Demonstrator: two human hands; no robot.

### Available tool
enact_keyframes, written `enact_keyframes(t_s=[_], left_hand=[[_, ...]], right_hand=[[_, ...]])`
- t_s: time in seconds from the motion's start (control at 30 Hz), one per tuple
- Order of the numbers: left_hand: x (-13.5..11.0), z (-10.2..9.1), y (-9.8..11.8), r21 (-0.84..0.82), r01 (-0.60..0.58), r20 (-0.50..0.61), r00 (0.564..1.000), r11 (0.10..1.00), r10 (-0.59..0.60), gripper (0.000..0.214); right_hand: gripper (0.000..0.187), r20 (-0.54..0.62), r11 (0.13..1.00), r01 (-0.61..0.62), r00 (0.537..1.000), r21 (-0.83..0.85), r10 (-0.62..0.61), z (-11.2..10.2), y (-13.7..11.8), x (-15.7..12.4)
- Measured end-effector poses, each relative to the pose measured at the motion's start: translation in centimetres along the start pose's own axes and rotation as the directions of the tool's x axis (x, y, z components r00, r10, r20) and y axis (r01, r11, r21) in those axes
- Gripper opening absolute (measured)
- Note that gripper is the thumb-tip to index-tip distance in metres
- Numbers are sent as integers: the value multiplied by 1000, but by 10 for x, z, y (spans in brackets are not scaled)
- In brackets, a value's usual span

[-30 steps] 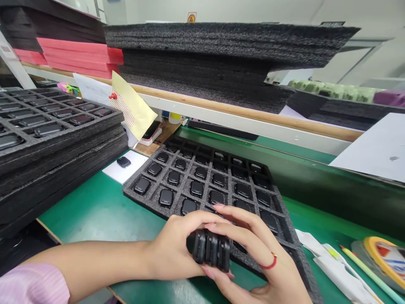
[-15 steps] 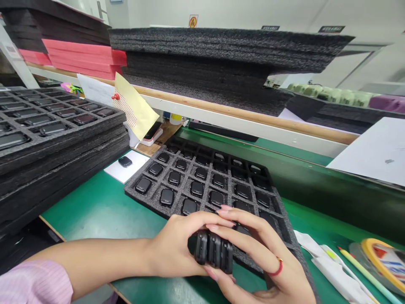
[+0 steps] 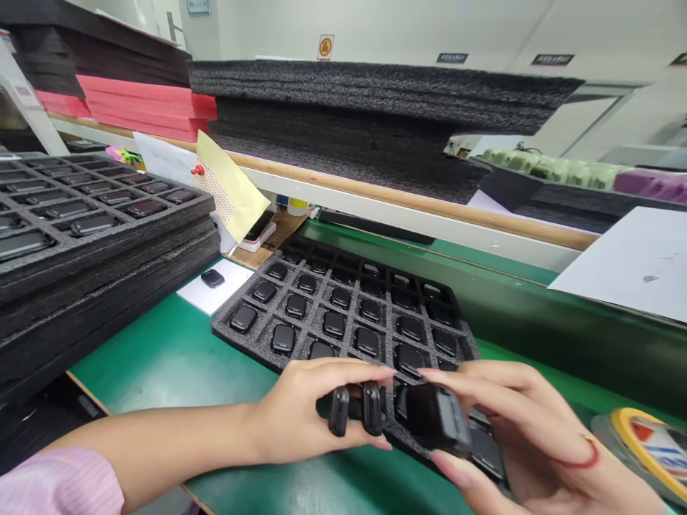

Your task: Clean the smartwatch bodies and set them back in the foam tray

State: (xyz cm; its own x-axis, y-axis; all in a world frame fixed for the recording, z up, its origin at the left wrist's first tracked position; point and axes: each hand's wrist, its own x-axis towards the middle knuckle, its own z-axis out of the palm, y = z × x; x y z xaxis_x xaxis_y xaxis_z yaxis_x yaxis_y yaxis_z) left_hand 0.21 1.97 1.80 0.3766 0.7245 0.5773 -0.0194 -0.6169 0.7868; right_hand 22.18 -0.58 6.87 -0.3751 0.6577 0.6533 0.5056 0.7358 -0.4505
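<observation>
- Shifted toward three o'clock since earlier: one smartwatch [image 3: 437, 418], pinched in the right grip [image 3: 547, 429].
- Left grip [image 3: 298, 415] curls around other smartwatches [image 3: 371, 409].
- Foam tray [image 3: 241, 342], twelve o'clock, on green desk [image 3: 150, 350].
- Shelf [image 3: 402, 217] beyond bears foam sheets [image 3: 343, 89].

The location is a factory-type workshop. Indicators: a green bench top [image 3: 144, 357], a compartmented foam tray [image 3: 241, 340] holding identical black devices [image 3: 283, 338], a shelf [image 3: 386, 209] loaded with stacked foam sheets [image 3: 348, 121], and a wall-mounted sign [image 3: 325, 47].
</observation>
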Motion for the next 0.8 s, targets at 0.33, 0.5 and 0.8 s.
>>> enact_keyframes(t_s=[0.33,0.5,0.8], left_hand=[[-6,6,-4,-261,277,193,954,925,-231,50],[-2,7,4,-364,404,206,914,839,-351,43],[-3,10,9,-643,574,393,816,507,-425,40]], right_hand=[[39,105,987,-26,994,157,10,35,4,-4],[38,135,943,-21,991,333,-25,31,6,-4],[36,57,829,-155,987,537,148,36,13,-7]])
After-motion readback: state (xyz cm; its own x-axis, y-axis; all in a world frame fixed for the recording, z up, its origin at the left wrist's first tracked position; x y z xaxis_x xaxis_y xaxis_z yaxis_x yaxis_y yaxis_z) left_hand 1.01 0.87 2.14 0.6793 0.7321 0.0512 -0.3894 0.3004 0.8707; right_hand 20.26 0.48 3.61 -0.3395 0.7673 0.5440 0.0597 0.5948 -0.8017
